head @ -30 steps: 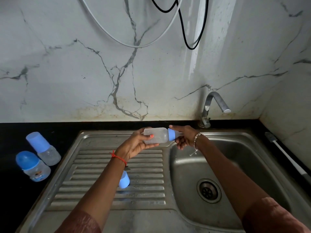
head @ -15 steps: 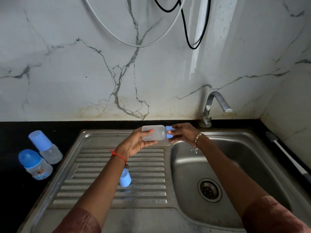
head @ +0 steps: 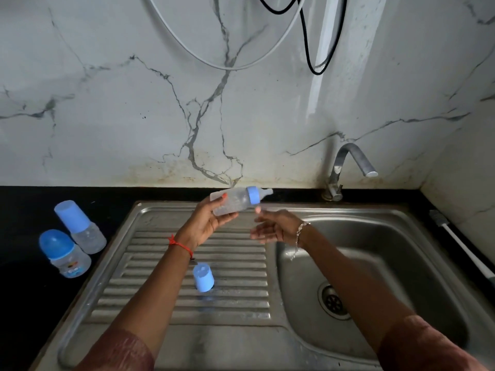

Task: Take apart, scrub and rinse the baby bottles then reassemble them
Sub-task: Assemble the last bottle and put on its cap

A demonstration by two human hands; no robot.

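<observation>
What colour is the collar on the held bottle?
Light blue collar on the clear bottle; head view.

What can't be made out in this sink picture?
All head view.
- Right hand: fingertips motion-blurred.
- Bottle in left hand: contents unclear through cloudy plastic.
- Short bottle: label too small to read.
- Brush: handle end cut off by right edge.
- Cables: upper runs cut off by top edge.

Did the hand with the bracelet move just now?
Yes. The right hand has let go of the blue ring on the bottle and dropped down toward the person, farther from the faucet, fingers open.
</observation>
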